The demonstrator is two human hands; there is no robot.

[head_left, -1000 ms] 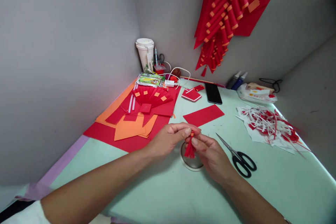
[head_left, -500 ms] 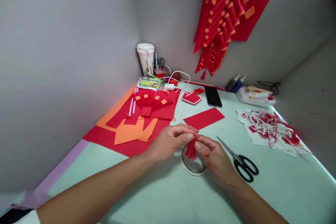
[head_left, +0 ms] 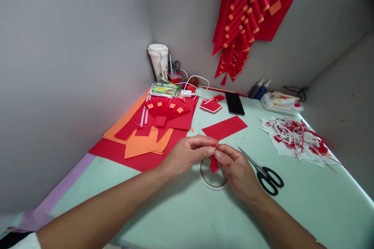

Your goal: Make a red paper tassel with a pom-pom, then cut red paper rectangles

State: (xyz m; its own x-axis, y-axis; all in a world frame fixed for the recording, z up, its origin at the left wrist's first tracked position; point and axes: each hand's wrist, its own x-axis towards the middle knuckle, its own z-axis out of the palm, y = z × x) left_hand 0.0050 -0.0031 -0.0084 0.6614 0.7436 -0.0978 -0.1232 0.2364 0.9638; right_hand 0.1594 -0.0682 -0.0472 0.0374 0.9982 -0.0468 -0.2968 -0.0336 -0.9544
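A small red paper tassel [head_left: 214,164] with an orange band near its top hangs fringe-down between my hands. My left hand [head_left: 191,153] pinches its top from the left, thumb and fingertips together. From the right, my right hand [head_left: 233,165] closes thumb and fingers on the tassel near the band. Below the fringe a roll of tape [head_left: 214,187] lies flat on the table, partly hidden by my hands. Black-handled scissors [head_left: 264,175] lie just right of my right hand, blades toward the upper left. Beyond my fingers is a red paper rectangle [head_left: 224,127].
Red and orange sheets [head_left: 143,144] with a pleated red fan [head_left: 166,109] cover the left. A phone [head_left: 234,104], a white cup [head_left: 159,62] and glue bottles [head_left: 261,89] stand or lie at the back. Paper scraps [head_left: 296,138] are piled right. Red paper firecrackers [head_left: 248,11] hang on the wall.
Both hands stay on the tassel; the right fingertips have shifted up toward the orange band, close to the left ones. The whole view has shifted slightly.
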